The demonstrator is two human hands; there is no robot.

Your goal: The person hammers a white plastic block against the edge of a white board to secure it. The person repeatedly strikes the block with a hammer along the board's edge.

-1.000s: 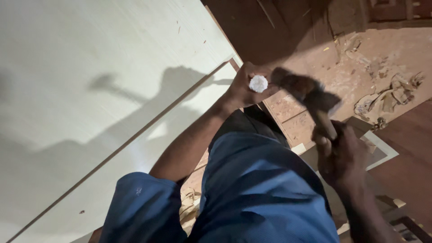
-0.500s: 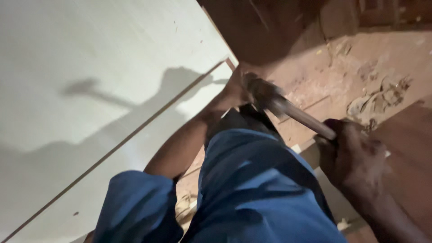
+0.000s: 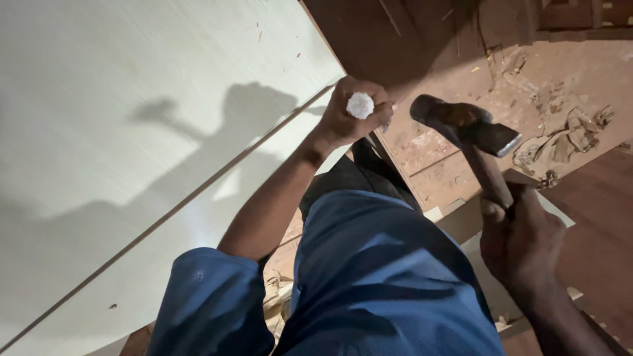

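Fingers (image 3: 369, 122) of my left hand (image 3: 346, 118) are curled tight round a tool whose worn, whitish round butt (image 3: 360, 105) points up at me, at the edge of the pale wooden panel (image 3: 132, 118). My right hand (image 3: 521, 247) is clenched on the brown wooden handle of the dark steel hammer (image 3: 465, 125); its head hangs just right of that butt, apart from it, handle running back towards me. Wood shavings (image 3: 560, 145) litter the dusty floor (image 3: 448, 59).

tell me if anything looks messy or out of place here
Wood shavings and scraps litter the reddish floor at upper right. Otherwise the pale board lies flat, the left hand grips a white-topped tool, and the right hand holds a hammer.
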